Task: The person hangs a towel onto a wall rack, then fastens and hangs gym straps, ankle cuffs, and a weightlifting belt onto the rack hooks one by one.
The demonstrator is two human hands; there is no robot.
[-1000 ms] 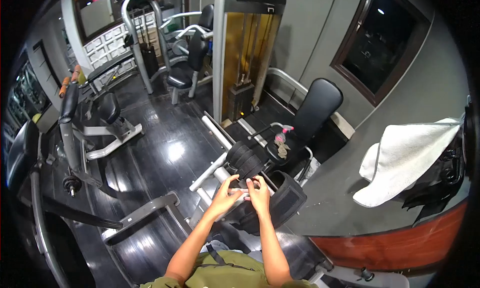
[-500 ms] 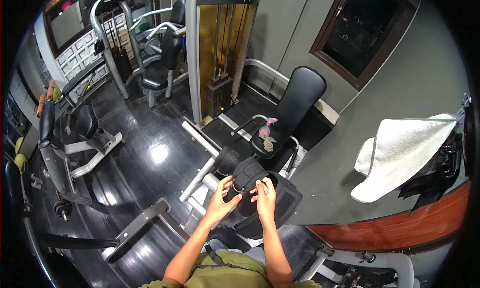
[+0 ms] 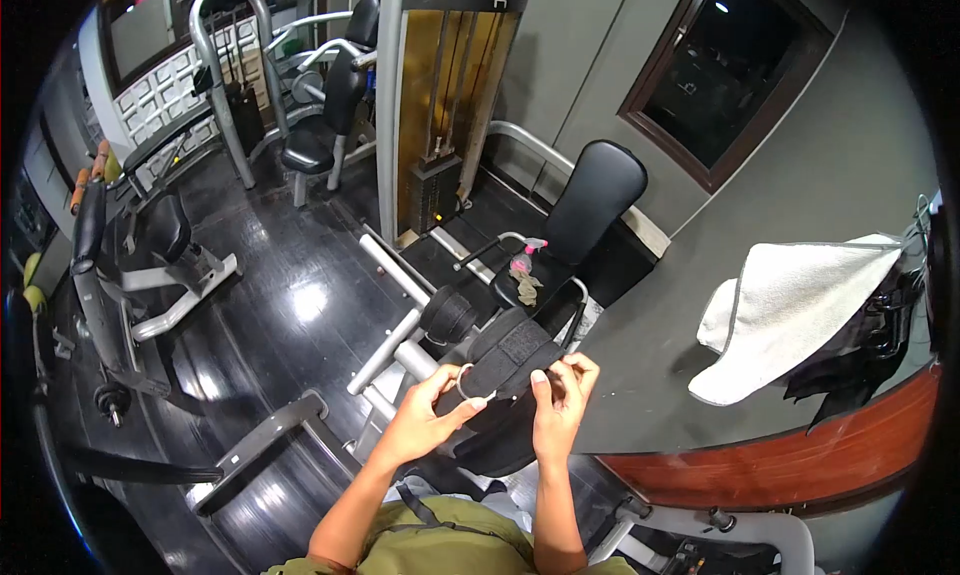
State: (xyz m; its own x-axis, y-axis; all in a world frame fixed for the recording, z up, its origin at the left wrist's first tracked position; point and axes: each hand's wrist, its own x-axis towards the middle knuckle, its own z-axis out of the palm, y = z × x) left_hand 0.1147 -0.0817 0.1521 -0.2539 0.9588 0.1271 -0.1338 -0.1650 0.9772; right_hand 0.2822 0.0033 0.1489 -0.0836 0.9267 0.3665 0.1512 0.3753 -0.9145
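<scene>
The left hand (image 3: 422, 417) grips the near left edge of a black cuff (image 3: 513, 353), by its metal ring (image 3: 461, 380); the right hand (image 3: 563, 407) pinches its right end. The cuff is held up in front of the green shirt (image 3: 455, 540). Just beyond is a black roll (image 3: 447, 316), then a seat (image 3: 597, 200) bearing a pink-topped bottle (image 3: 527, 254) and a rag (image 3: 527, 286). Farther off stands a weight stack (image 3: 432, 197).

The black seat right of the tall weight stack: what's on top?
A pink-topped spray bottle and a crumpled cloth are on the seat. The patch directly beneath them is covered.
</scene>
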